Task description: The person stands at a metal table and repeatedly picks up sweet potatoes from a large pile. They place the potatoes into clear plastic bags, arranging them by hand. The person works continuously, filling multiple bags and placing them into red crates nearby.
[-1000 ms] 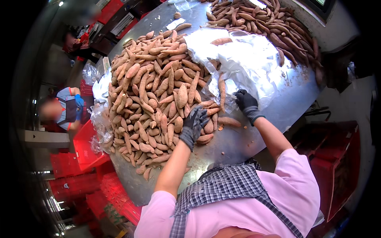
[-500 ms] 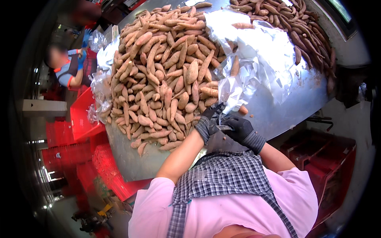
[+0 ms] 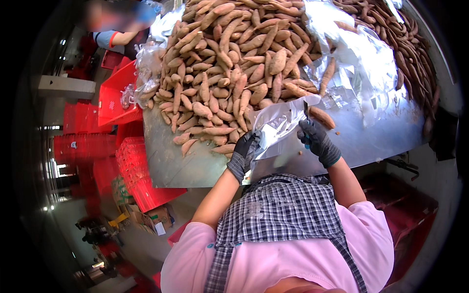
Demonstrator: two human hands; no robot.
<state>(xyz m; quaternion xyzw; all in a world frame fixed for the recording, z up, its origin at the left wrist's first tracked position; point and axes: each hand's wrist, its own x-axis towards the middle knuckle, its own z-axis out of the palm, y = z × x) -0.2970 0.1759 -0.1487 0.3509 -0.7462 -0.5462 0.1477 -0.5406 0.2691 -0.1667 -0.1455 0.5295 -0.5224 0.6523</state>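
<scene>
My gloved left hand (image 3: 244, 154) is closed on the lower left part of a clear plastic bag (image 3: 276, 119), stretched out in front of me. My gloved right hand (image 3: 316, 141) grips a knife (image 3: 306, 110), blade pointing up at the bag's right edge, with some blue showing among my fingers. A single sweet potato (image 3: 322, 118) lies just beyond it, partly behind the blade. A large heap of light-skinned sweet potatoes (image 3: 224, 73) fills the metal table (image 3: 176, 173) ahead, and crumpled white plastic sheeting (image 3: 366, 78) lies to its right.
Darker sweet potatoes (image 3: 410, 63) are piled at the far right. A co-worker's arm (image 3: 124, 39) shows at upper left, beside plastic bags (image 3: 149, 71). Red crates (image 3: 83, 154) are stacked left of the table; another red crate (image 3: 405, 205) stands below it on the right.
My hands have come away from the heap, met low near the table edge, and now hold a bag spread between them. The view has shifted, and the co-worker appears higher at left.
</scene>
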